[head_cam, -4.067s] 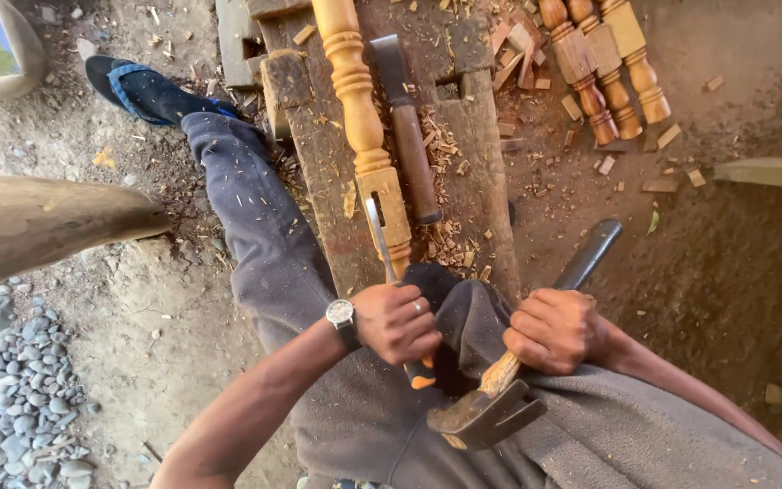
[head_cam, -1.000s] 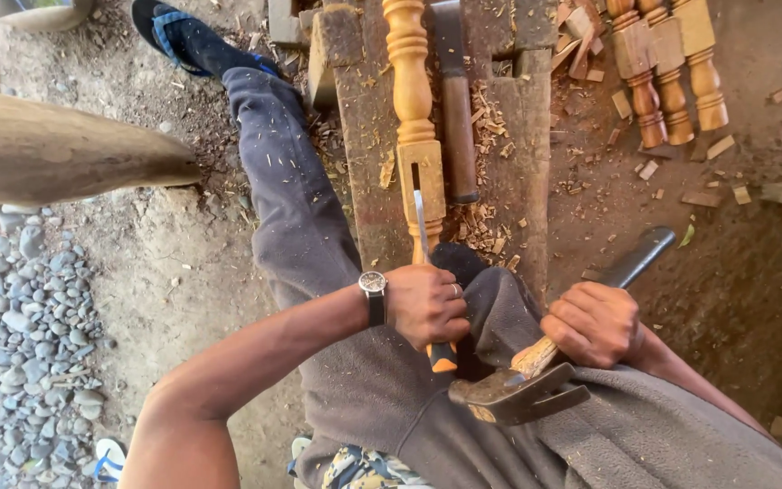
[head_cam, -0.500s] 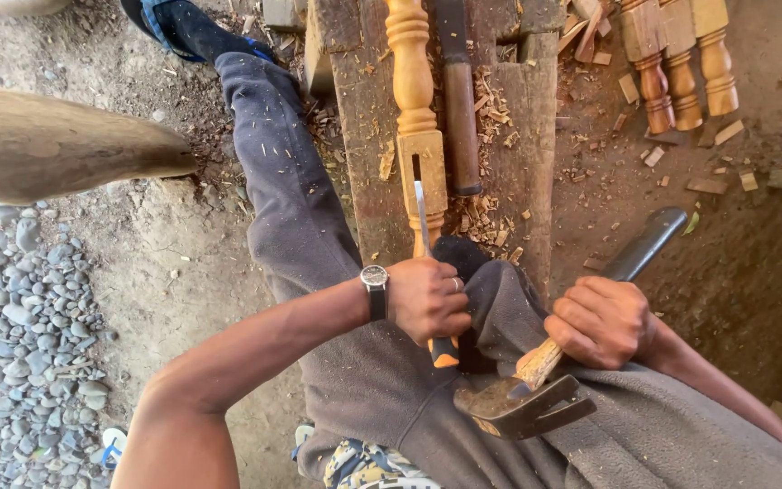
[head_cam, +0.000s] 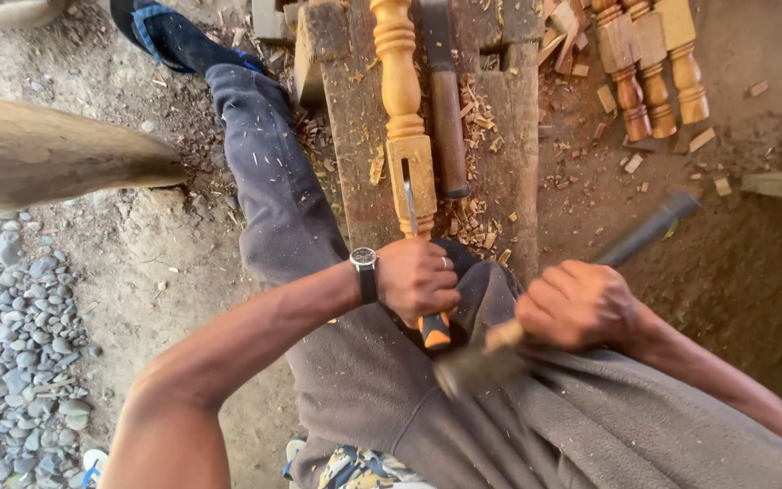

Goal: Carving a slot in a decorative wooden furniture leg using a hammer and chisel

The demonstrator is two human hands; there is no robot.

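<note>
Since half a second ago, one hammer [head_cam: 477, 362] has swung toward the chisel's [head_cam: 415, 226] orange butt and now blurs; the right hand [head_cam: 581, 303] is fisted round its wooden handle. One left hand [head_cam: 418, 279] wraps tight round the chisel, whose blade sits in the slot of one turned spindle [head_cam: 402, 100] on the plank bench [head_cam: 509, 172]. Three more spindles [head_cam: 649, 63] lie beside the bench on the ground.

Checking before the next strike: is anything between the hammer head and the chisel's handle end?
Nothing visible. The blurred hammer head in the right hand sits just beside the chisel's orange butt, held by the left hand; only trouser cloth lies beneath.
</note>
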